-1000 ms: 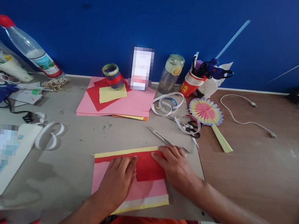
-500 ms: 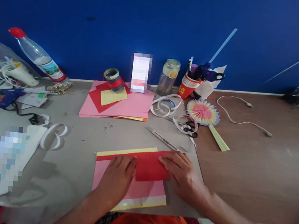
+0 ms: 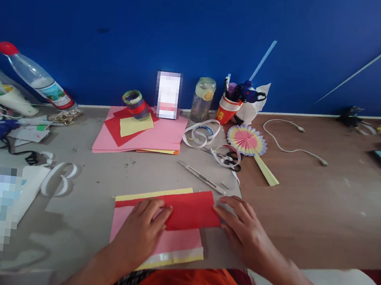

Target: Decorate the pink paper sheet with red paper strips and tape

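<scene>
A folded red paper sheet (image 3: 190,209) lies across a pink sheet (image 3: 180,243) with yellow edges near the table's front. My left hand (image 3: 140,232) rests flat on the papers, fingertips pressing the red sheet's left part. My right hand (image 3: 244,230) lies open with its fingers stretched along the red sheet's right edge.
A craft knife (image 3: 202,177) lies just beyond the papers. Farther back are a stack of pink, red and yellow paper (image 3: 144,133), tape rolls (image 3: 135,102), a bottle (image 3: 202,99), a red cup of tools (image 3: 226,107), scissors (image 3: 228,158), a paper fan (image 3: 247,141), a cable (image 3: 292,146).
My right hand has slid rightward off the red sheet to its right edge, uncovering more of it. The camera view has shifted slightly right. The left hand stays on the papers.
</scene>
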`<action>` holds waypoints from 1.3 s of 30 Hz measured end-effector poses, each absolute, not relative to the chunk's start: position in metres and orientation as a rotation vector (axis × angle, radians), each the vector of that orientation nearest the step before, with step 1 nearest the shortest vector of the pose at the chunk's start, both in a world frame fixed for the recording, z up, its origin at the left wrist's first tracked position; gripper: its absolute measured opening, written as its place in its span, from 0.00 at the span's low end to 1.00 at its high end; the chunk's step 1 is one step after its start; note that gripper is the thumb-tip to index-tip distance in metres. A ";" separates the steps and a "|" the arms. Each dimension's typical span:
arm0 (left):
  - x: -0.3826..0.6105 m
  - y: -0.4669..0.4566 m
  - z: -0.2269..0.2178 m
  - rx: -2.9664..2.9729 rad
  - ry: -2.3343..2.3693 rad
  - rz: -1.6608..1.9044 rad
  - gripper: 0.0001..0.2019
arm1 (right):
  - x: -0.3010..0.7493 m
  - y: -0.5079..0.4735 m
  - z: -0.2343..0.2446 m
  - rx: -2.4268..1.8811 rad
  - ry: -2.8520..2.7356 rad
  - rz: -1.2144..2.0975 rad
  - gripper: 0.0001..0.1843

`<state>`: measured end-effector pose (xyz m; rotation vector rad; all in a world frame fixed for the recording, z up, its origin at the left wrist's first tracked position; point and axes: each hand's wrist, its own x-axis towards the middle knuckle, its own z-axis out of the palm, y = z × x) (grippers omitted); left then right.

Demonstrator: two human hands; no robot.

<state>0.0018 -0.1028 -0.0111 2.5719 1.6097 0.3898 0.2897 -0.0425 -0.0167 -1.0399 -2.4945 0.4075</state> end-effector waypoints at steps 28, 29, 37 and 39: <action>0.031 -0.088 -0.027 2.566 1.498 0.524 0.15 | 0.250 -0.012 -0.018 -1.524 -1.986 1.201 0.25; 0.029 -0.087 -0.028 2.544 1.533 0.541 0.15 | 0.247 -0.009 -0.021 -1.521 -1.940 1.228 0.26; 0.018 -0.059 -0.026 2.259 1.742 0.574 0.16 | 0.234 -0.005 -0.014 -1.307 -1.980 1.134 0.24; 0.018 -0.054 -0.023 2.177 1.735 0.569 0.17 | 0.235 -0.007 -0.009 -1.254 -2.041 1.044 0.23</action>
